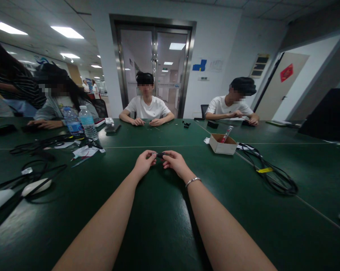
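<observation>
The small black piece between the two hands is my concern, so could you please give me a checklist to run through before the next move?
1. Left hand has a grip on the small black piece: ok, fingertips at one end.
2. Right hand has a grip too: ok, fingertips at the other end.
3. Fine details of the piece can be read: cannot tell, too small and partly covered.
4. Open box apart from the hands: ok, off to the right.
5. Water bottles upright: ok, both stand.
</observation>
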A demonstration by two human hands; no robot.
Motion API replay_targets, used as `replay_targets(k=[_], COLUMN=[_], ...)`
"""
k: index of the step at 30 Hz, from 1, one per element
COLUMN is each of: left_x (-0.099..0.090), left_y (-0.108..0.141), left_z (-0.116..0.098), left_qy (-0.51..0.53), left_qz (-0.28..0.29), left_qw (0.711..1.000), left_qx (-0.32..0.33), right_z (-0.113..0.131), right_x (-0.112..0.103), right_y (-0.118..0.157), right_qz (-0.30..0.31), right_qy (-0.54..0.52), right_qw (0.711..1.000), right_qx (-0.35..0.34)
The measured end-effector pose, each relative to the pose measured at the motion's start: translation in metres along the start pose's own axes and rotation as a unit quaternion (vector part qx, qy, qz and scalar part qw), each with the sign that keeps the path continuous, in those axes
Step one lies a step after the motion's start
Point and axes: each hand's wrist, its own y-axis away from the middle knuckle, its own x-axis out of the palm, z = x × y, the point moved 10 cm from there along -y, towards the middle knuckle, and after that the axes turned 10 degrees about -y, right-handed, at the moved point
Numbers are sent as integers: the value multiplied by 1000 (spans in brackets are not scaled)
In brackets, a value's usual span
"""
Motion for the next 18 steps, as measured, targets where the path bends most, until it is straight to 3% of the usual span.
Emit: replay_targets(k=[18], left_x=[5], left_y=[1], left_z=[0], left_qy=[-24], left_qz=[21], left_qw=[999], left_qx=[7], right_z=[2], right_x=[6], right_y=[5], right_qz=[43], right_qy=[9], right_qw=[999], right_qx=[-16])
